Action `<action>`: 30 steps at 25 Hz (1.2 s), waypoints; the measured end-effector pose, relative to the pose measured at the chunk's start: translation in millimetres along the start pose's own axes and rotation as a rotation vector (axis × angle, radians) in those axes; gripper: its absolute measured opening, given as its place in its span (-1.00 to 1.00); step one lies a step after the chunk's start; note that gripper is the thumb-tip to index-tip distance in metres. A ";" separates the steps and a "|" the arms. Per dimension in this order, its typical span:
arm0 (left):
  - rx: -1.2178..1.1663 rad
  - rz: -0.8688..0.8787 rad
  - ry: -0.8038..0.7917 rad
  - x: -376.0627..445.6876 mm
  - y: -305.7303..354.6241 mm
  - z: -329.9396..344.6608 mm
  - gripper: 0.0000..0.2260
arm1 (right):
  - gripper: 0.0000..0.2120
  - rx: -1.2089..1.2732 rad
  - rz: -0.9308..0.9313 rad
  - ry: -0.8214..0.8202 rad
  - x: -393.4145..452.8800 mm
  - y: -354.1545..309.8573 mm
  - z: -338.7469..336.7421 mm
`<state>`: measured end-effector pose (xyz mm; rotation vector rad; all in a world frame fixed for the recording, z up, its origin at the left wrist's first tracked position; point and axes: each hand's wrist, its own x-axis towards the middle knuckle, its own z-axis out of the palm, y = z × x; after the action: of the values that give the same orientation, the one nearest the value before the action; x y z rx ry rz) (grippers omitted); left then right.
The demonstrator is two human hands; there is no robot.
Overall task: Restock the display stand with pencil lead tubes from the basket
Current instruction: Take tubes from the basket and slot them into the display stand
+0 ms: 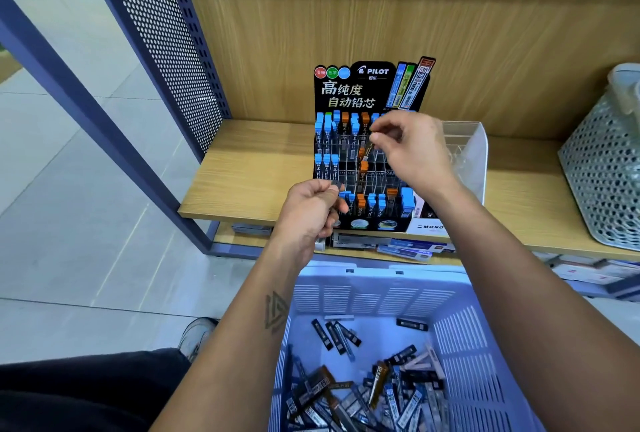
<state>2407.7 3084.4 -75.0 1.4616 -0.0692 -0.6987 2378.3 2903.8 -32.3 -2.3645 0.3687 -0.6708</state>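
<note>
Pencil lead tubes [363, 393], too many to count, lie at mixed angles in one lavender basket [464, 355] nearest the camera. Right hand [412, 147] pinches one tube roughly upright over the display stand [360, 92], on the shelf [242, 175] beyond. Left hand [311, 213] grips a few more tubes, near the stand's left side.

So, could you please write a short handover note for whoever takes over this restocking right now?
Left hand: grips a dark lead tube in front of the display stand.
Right hand: pinches something small over the stand's middle rows; I cannot tell what.
Basket: below the shelf, many lead tubes loose inside.
Done: blue- and orange-capped tubes fill parts of the back and front rows.
Left: many middle slots are empty; keep filling from the basket.
</note>
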 end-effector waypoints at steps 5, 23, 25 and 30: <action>0.005 -0.001 -0.003 -1.1 0.2 -0.2 -0.87 | -0.92 0.048 0.067 -0.023 -2.5 5.4 2.2; -0.009 -0.025 0.051 -10.4 2.6 4.6 -0.89 | -0.88 -0.047 -0.074 -0.110 -44.3 13.2 10.1; -0.017 -0.026 0.058 -10.3 3.5 4.7 -0.90 | -0.86 -0.066 -0.073 -0.135 -46.2 15.1 17.1; -0.034 -0.039 0.063 -11.2 4.4 5.7 -0.91 | -0.83 -0.150 -0.056 -0.118 -41.9 16.2 17.6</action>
<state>2397.8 3084.5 -66.0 1.4549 0.0199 -0.6815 2351.8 2918.0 -70.0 -2.5518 0.3110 -0.5423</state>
